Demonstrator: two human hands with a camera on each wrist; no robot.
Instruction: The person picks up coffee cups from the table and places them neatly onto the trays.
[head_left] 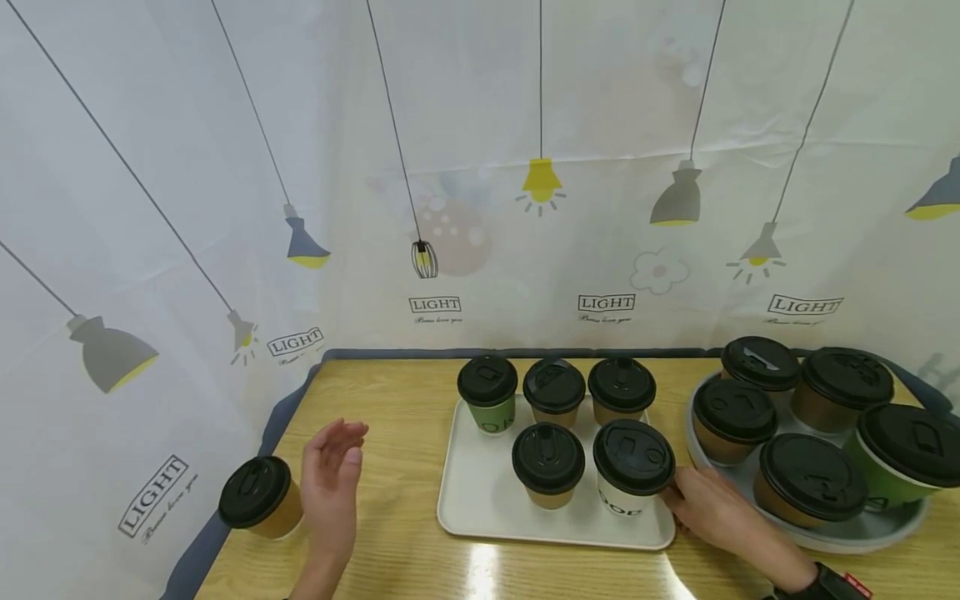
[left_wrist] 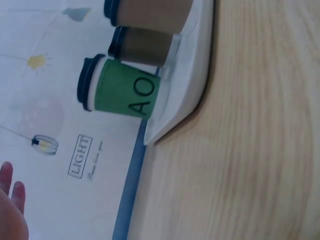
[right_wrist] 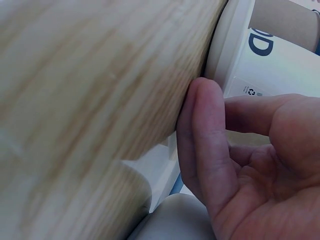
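Note:
My right hand (head_left: 708, 504) is at the right edge of a white rectangular tray (head_left: 468, 500), its fingertips and thumb pinching the rim. In the right wrist view, the fingers (right_wrist: 207, 130) bend at the tray's edge, close to a white paper cup (right_wrist: 280, 67) with dark lettering. Several black-lidded cups stand upright on the tray, including a green one (head_left: 491, 412) and a brown one (head_left: 551, 496). My left hand (head_left: 330, 483) is raised with extended fingers and holds nothing. Just left of it, a brown cup (head_left: 281, 512) with a black lid stands on the table.
To the right, a round grey tray (head_left: 862, 546) carries several black-lidded cups, one of them green (head_left: 873, 467). A cloth printed with lamps (head_left: 510, 250) hangs behind and left of the wooden table (head_left: 390, 400).

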